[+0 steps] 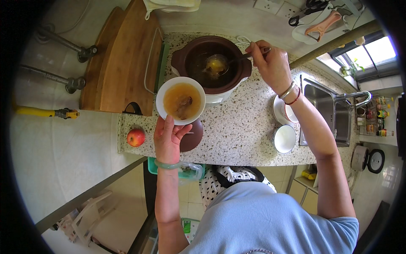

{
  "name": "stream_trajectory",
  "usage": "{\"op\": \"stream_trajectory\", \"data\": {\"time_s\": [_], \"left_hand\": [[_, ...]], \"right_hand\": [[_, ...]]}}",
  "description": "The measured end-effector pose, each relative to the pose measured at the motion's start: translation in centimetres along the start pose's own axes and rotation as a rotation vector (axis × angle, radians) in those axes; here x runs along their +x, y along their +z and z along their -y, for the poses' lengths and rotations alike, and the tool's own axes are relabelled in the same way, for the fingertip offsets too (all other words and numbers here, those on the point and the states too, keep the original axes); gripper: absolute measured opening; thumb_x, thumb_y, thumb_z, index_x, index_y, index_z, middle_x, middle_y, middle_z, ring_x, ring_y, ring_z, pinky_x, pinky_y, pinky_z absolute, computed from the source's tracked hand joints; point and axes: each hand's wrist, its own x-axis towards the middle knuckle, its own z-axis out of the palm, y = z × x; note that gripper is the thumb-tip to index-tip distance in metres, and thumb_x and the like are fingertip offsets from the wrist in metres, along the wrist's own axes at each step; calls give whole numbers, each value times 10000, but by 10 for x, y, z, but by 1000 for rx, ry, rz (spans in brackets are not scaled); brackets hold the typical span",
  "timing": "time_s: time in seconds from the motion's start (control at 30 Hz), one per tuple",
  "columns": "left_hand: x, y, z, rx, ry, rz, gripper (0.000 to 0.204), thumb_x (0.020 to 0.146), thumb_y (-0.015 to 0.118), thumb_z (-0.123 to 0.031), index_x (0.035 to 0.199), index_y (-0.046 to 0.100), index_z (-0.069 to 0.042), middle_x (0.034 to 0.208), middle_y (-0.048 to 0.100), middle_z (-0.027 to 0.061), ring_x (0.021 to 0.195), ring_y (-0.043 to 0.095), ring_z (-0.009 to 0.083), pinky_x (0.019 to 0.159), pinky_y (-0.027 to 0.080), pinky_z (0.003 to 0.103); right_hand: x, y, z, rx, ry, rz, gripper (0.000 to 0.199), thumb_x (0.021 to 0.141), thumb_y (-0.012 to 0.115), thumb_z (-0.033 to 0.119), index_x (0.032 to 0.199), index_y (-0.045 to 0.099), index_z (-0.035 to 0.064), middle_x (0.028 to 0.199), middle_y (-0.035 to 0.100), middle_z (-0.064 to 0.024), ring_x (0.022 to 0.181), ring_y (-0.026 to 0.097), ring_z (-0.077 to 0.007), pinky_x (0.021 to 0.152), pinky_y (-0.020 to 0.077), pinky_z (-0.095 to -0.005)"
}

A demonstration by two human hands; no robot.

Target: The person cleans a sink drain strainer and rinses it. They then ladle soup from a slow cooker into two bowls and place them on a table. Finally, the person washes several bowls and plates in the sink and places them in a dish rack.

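As far as I can judge from my remote feed, the ladling is partway through. Done: the white soup bowl (pixel 160 100) has a good amount of orange-brown broth with a dark chunk (pixel 184 109) in it. Left: the brown pot (pixel 179 63) holds plenty of dark liquid, and the ladle (pixel 240 57) is inside it with something yellowish in its scoop, not yet over the soup bowl. Can't tell if the scoop is dipping or just clear of the surface. Over by the sink (pixel 325 108), a small bowl (pixel 284 139) looks empty; the bowls (pixel 278 111) behind it show no soup I can make out.

Hands are well apart. Left hand (pixel 168 136): half open, thumb up at the near rim, fingers spread below, supporting the soup bowl at the pot's near-left side. Contact between bowl and pot: can't tell. Right hand (pixel 272 65): fingers closed on the upper end of the ladle handle, to the right of the pot.

Also on the counter (pixel 237 131): brown lid (pixel 194 139) partly behind the left hand, red apple (pixel 135 137) farther left.
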Motion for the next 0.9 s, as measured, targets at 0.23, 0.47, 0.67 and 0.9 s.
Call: {"op": "stream_trajectory", "data": {"time_s": [0.23,0.47,0.67,0.9], "left_hand": [[0,-3,0,3,-16,10,303,945,543,-221,1182,524,-33,1008,622,61,815,610,112,770,587,332],[-1,2,-4,50,-8,27,329,949,531,-231,1213,506,-36,1042,614,59,853,619,118,774,584,318],[7,14,-5,4,-3,62,361,942,549,-203,1245,485,-19,1080,624,87,877,648,141,746,580,286],[16,29,-3,-35,-28,120,366,932,570,-226,1229,494,-26,1076,628,85,897,649,146,765,575,294]], "right_hand": [[0,1,3,87,172,55,293,919,533,222,799,667,-10,554,604,-108,512,612,-180,511,472,-301],[10,-20,10,189,294,62,326,939,508,260,828,682,9,537,573,-43,420,499,-94,423,409,-269],[24,-56,38,321,305,39,327,947,509,278,860,684,17,535,523,-2,367,418,-56,351,330,-221],[12,-70,76,377,209,35,333,961,511,275,903,674,-8,544,521,6,368,403,-39,344,316,-210]]}}
